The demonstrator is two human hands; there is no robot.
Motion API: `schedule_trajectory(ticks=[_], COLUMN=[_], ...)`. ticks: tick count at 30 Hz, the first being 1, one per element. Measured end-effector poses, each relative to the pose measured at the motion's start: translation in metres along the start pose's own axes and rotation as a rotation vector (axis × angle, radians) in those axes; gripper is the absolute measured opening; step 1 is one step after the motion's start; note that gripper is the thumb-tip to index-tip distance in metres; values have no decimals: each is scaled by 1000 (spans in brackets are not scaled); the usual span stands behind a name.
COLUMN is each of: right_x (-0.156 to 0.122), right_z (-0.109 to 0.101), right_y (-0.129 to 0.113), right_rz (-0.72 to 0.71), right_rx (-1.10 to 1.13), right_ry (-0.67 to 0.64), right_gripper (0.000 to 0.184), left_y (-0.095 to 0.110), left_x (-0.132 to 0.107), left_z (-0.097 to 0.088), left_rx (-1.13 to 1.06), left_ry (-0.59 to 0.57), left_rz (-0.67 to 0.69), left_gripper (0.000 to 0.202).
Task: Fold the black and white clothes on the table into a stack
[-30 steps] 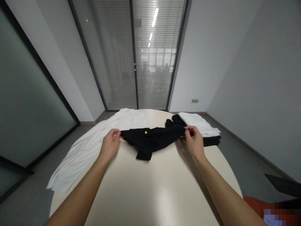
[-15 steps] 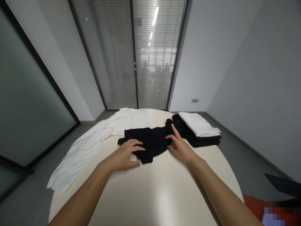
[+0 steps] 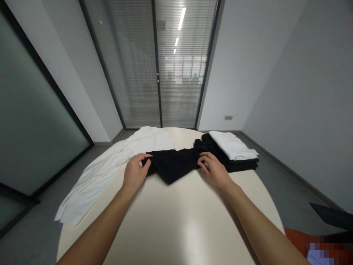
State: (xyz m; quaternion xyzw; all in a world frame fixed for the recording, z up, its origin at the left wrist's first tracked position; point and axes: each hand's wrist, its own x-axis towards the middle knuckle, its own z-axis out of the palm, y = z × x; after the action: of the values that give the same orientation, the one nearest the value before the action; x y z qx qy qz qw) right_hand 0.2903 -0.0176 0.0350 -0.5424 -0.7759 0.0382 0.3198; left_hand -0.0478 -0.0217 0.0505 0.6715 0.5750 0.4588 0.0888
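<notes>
A black garment (image 3: pixel 173 163), its exact kind unclear, lies bunched and partly folded across the far half of the table. One corner of it points toward me. My left hand (image 3: pixel 137 169) is at its left end, with dark cloth between the thumb and the fingers. At the near right edge, the fingertips of my right hand (image 3: pixel 213 167) are bent together on the cloth. The garment's right end is gathered up against a folded stack.
The round cream table (image 3: pixel 171 221) carries a long white garment (image 3: pixel 110 165) spread along its left edge. At the right is a stack of folded black clothes (image 3: pixel 239 167) with a folded white one (image 3: pixel 233 145) on top. A red-orange thing (image 3: pixel 296 241) shows at lower right.
My left hand has moved left and away from me to the garment's left end. The garment's near side has been folded up into a corner. My right hand's fingers have drawn together.
</notes>
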Motion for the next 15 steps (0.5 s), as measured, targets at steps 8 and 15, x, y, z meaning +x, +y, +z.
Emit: schedule_trajectory(ticks=[8,15], right_x=[0,-6], right_z=[13,27], right_y=[-12,-12], right_rz=[207,-177], right_rx=[201,54], right_ry=[57,-105], right_gripper=[23,44], left_y=[-17,-18], left_x=[4,1], left_z=[-1,-1], left_rx=[58,129], left_ry=[-40,-94], left_rz=[-199,-198], left_gripper=[25,23])
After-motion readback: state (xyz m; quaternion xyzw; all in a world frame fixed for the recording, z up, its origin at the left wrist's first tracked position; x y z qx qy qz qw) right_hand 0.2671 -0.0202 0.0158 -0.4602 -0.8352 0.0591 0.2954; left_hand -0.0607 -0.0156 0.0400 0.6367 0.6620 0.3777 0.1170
